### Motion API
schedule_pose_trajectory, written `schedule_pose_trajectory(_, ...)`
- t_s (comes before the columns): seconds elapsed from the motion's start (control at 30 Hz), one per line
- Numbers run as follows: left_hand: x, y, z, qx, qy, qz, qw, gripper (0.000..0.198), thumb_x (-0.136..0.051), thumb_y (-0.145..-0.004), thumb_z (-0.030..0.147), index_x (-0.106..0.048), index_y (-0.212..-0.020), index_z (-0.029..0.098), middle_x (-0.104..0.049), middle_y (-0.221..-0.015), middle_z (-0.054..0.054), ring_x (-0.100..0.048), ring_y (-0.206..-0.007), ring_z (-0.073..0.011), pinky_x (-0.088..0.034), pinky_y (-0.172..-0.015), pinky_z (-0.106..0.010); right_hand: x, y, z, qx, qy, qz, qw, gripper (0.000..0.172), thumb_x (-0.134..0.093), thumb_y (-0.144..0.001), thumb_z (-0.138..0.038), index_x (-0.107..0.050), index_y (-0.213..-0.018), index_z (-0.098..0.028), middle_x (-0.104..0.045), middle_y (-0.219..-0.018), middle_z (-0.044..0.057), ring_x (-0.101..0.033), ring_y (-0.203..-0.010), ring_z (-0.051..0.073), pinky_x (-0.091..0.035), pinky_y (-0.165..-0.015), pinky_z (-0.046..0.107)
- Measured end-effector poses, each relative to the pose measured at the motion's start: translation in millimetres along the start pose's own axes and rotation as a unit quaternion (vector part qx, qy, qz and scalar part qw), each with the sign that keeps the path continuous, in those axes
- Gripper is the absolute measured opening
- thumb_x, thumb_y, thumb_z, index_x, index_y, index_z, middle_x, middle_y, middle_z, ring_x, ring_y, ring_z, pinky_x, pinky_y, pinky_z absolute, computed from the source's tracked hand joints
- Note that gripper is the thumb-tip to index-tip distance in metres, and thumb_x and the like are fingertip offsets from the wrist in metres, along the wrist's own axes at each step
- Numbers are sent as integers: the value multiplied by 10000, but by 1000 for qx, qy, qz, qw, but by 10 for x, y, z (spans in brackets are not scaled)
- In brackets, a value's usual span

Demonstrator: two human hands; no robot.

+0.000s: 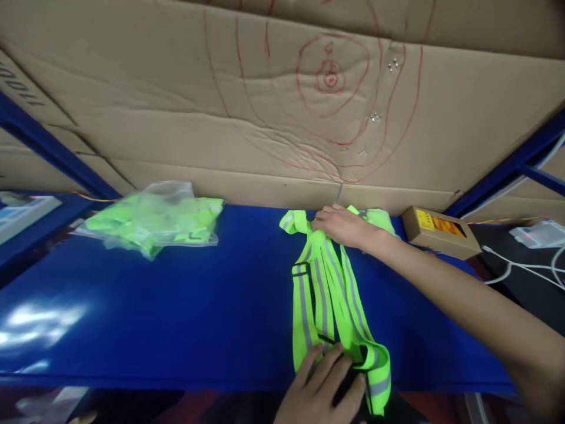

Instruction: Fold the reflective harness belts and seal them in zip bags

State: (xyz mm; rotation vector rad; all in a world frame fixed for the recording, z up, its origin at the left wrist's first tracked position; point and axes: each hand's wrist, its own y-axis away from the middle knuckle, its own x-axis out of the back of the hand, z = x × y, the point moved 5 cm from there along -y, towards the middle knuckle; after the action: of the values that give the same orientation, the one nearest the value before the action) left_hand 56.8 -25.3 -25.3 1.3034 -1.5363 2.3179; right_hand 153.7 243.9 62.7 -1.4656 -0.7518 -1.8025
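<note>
A neon-yellow reflective vest (pixel 324 282) made of straps with grey stripes and black buckles lies lengthwise on the blue tabletop. At its far end my right hand (pixel 338 225) is closed over the gathered straps. My left hand (pixel 324 386) rests on the near end by the table's front edge, its fingers apart and slightly bent over the straps; its thumb side is partly hidden. Near that hand, a loop of strap sticks out past the table edge. Just beyond my right hand lies another neon-yellow bundle (pixel 380 220), partly covered by my wrist.
Clear plastic bags (pixel 165 206) with neon-yellow straps lie at the back left of the blue table (pixel 212 318). A small cardboard box (pixel 441 232) stands at the back right, near white cables (pixel 507 268). A cardboard panel (pixel 154 76) with red-drawn rings rises behind, between blue posts.
</note>
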Motion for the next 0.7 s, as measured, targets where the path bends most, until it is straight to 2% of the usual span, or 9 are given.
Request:
schedule_pose_trajectory(0.07, -30, 1, 9, 7, -7, 41, 999, 180, -615, -973, 366, -745, -1046, 265, -769, -1044, -14, -668, -1171, -194, -264, -1274, -419, 45, -64, -27, 8, 16, -6, 1000, 232, -530, -988, -87, -704, -1118, -167, -705, -1048, 105, -600, -1013, 240, -358, -838, 347)
schedule_pose_trajectory(0.13, -78, 5, 23, 20, -14, 85, 996, 132, -635, -947, 266, -755, -999, 290, -770, -987, 22, -697, -1101, -163, -294, -1266, -403, 101, -78, -47, 6, 29, -7, 1000, 225, -504, -999, -79, -694, -1092, -156, -699, -1016, 106, -607, -970, 235, -358, -819, 342)
schedule_pose_trajectory(0.23, -147, 33, 31, 53, -13, 147, 988, 117, -669, -915, 236, -754, -915, 316, -772, -911, 62, -725, -977, -129, -372, -1228, -370, 134, -53, -66, -27, 37, 6, 999, 271, -421, -1025, -73, -660, -1138, -128, -685, -1064, 143, -625, -965, 246, -377, -807, 346)
schedule_pose_trajectory(0.33, -217, 66, 40, 60, -21, 143, 988, 112, -675, -919, 287, -738, -839, 333, -779, -943, 89, -724, -972, -119, -460, -1154, -340, 65, -1, -94, -60, 19, 1, 998, 267, -446, -988, -46, -642, -1166, -85, -688, -1084, 178, -661, -932, 258, -413, -760, 336)
schedule_pose_trajectory(0.43, -266, 88, 57, 39, -31, 112, 992, 124, -691, -917, 331, -728, -799, 334, -782, -995, 107, -717, -999, -117, -505, -1099, -308, 10, 69, -126, -24, -44, -50, 997, 147, -661, -895, -95, -696, -1031, -139, -738, -994, 92, -698, -879, 222, -456, -746, 291)
schedule_pose_trajectory(0.53, -255, 79, 31, 57, -21, 133, 989, 131, -653, -947, 294, -736, -850, 322, -790, -990, 80, -709, -1032, -130, -401, -1222, -352, 135, 113, -64, 22, -115, -90, 989, 99, -684, -911, -135, -728, -956, -211, -770, -933, -6, -718, -846, 150, -475, -738, 227)
schedule_pose_trajectory(0.63, -227, -1, -7, 52, -19, 127, 990, 152, -602, -960, 226, -738, -919, 280, -780, -1023, 33, -683, -1122, -165, -250, -1301, -461, 403, 24, 136, -24, -155, -27, 987, 204, -524, -1030, -201, -724, -1069, -199, -781, -1020, 22, -721, -885, 152, -481, -786, 245)
schedule_pose_trajectory(0.7, -222, -78, -29, 18, -29, 71, 997, 112, -624, -946, 236, -732, -971, 250, -758, -1107, -4, -652, -1193, -199, -185, -1310, -494, 512, -85, 261, -71, -145, 16, 987, 226, -510, -1034, -226, -728, -1075, -182, -780, -1038, 51, -715, -918, 185, -471, -814, 273)
